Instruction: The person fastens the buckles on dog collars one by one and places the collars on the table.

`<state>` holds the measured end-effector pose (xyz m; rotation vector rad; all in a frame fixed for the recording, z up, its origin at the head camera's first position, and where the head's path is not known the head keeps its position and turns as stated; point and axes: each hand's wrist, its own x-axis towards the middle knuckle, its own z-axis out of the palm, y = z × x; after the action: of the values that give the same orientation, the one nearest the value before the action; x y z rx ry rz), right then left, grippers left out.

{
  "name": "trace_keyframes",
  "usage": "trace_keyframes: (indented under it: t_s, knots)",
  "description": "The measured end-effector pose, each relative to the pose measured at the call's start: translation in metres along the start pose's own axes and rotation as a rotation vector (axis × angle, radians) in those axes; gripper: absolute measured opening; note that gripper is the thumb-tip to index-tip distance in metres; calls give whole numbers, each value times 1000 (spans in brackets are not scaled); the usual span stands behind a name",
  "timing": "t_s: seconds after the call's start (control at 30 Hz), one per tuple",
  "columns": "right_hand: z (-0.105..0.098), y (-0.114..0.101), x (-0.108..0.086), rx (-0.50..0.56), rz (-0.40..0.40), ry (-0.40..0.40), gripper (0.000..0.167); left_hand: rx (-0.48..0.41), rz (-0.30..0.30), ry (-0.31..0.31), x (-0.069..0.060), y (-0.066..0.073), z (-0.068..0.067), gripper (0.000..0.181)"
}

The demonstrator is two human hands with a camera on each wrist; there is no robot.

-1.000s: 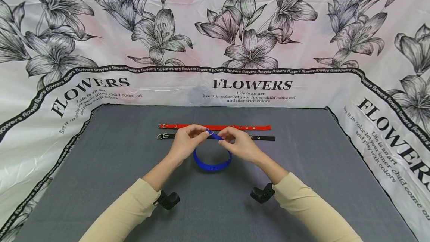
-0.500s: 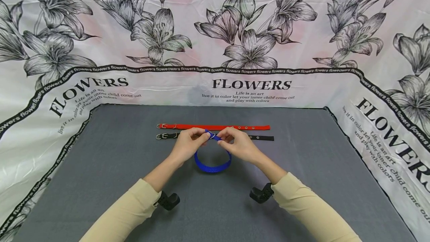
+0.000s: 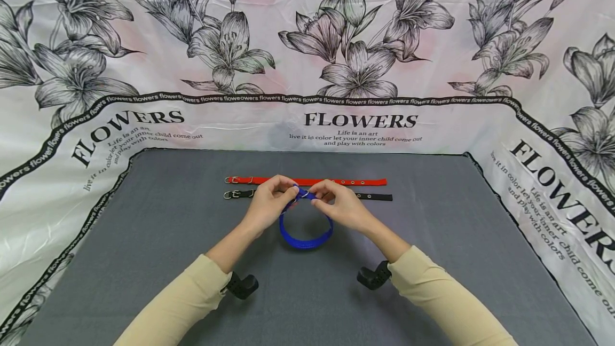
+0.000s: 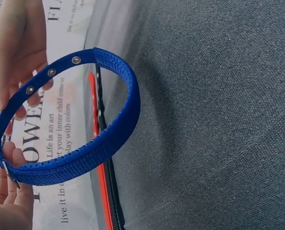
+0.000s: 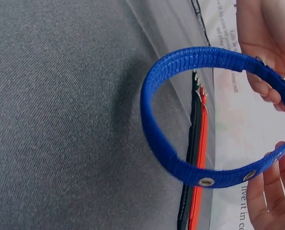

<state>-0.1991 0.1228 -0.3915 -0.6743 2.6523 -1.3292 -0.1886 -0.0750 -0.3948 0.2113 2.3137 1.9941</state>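
A blue collar [image 3: 306, 244], bent into a loop, hangs between both hands above the grey table. Metal eyelets dot its strap [image 4: 52, 72], and its metal buckle is near the left hand's fingers. My left hand [image 3: 270, 202] pinches the collar at the buckle end. With thumb and fingers my right hand [image 3: 343, 207] pinches the strap on the other side. In the right wrist view the blue collar [image 5: 157, 132] appears as a closed ring with the hands at its right. Fingers partly hide the buckle, so how far the strap is threaded is hard to tell.
Behind the hands, a red collar [image 3: 365, 182] and a black collar [image 3: 377, 197] lie straight and parallel on the grey cloth [image 3: 158, 218], buckles to the left. A white floral curtain [image 3: 355, 132] stands at the back and sides.
The hands stay nearly in place. The blue loop has shifted slightly down and to the right, and more of its part beside the left hand now shows.
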Motion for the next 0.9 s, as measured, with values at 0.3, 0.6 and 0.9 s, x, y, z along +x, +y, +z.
trace_keyframes:
  t_s: [0.3, 0.6, 0.9]
  knots:
    - [5, -4, 2, 28, -21, 20, 20, 40, 19, -35, -1, -3, 3, 15]
    - [7, -5, 3, -11, 5, 24, 14, 35, 3, -13, -1, -2, 4, 15]
    - [4, -5, 2, -15, 22, 15, 14, -7, 8, 27, -1, 1, 3, 18]
